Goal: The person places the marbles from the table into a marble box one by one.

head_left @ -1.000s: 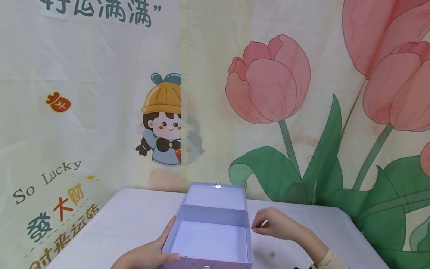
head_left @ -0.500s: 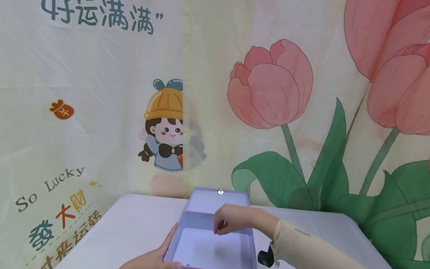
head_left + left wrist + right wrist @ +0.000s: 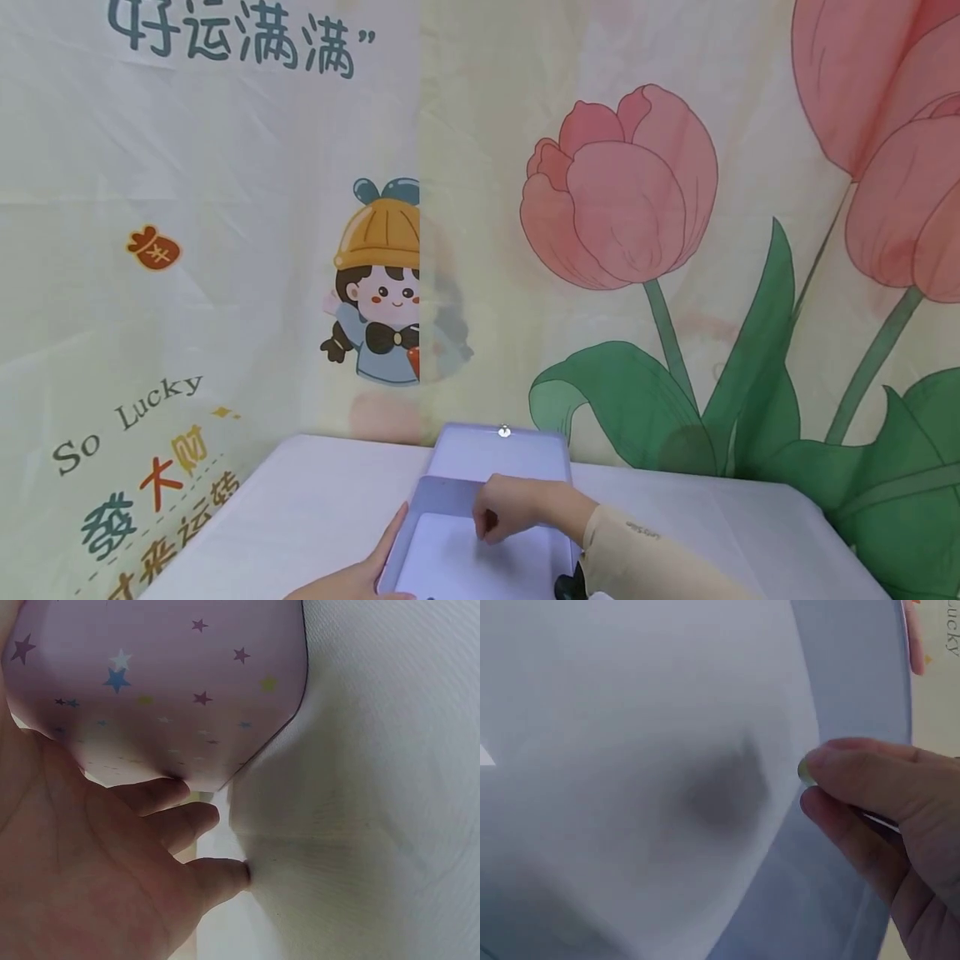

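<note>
A lilac box (image 3: 450, 496) stands on the table, its hinged lid (image 3: 480, 454) tipped back behind it. Stars pattern its pink outer side (image 3: 150, 697). My left hand (image 3: 360, 575) rests along the left side near the front corner; from the left wrist, one fingertip (image 3: 176, 787) touches the wall while the other fingers spread loosely below. Over the inside of the box hovers my right hand (image 3: 513, 507). In the right wrist view its thumb and forefinger pinch a small round, glassy greenish thing like a marble (image 3: 805, 771), above the pale box floor (image 3: 667, 712).
The white cloth-covered table (image 3: 330, 492) spreads to both sides of the box. Close behind it hangs a backdrop (image 3: 487, 208) printed with tulips and a cartoon figure. A black object (image 3: 568, 587) shows at the right wrist.
My right hand has moved left from beside the box to over its inside, then a little lower. My left hand stays at the box's side. The head view has shifted slightly.
</note>
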A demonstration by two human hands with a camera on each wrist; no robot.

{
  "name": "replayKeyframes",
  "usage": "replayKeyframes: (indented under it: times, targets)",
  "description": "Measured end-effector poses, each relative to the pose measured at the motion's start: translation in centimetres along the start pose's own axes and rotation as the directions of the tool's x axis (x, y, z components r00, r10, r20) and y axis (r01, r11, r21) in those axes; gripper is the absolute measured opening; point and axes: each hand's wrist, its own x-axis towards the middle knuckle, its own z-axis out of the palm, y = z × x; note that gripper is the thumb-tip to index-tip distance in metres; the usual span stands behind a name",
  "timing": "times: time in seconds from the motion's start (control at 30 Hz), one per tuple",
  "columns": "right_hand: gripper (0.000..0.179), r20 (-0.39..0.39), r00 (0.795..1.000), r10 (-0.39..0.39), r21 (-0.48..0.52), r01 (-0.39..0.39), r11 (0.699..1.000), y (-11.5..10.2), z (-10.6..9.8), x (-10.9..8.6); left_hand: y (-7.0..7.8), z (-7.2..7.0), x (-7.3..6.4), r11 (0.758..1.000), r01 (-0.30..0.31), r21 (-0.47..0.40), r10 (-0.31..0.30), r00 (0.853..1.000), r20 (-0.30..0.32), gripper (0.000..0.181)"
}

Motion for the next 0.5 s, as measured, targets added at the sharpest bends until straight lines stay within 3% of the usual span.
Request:
replayKeyframes:
  times: [0.1, 0.23, 0.5]
  targets:
    - [0.007, 0.037, 0.998, 0.053, -0.003, -0.053, 0.999, 0.0, 0.7, 0.4, 0.3, -0.2, 0.0, 0.999, 0.052, 0.006, -0.052, 0.999, -0.006, 0.109]
    - [0.008, 0.079, 0.992, 0.103, -0.013, -0.102, 0.995, -0.1, 1.4, 0.5, 0.4, -0.1, 0.0, 0.998, 0.065, 0.004, -0.065, 0.998, -0.015, 0.108]
    - [0.008, 0.079, 0.994, 0.074, -0.019, -0.073, 0.997, -0.5, 2.1, 1.0, 0.1, -0.1, -0.1, 0.996, 0.077, -0.036, -0.077, 0.997, 0.006, 0.108]
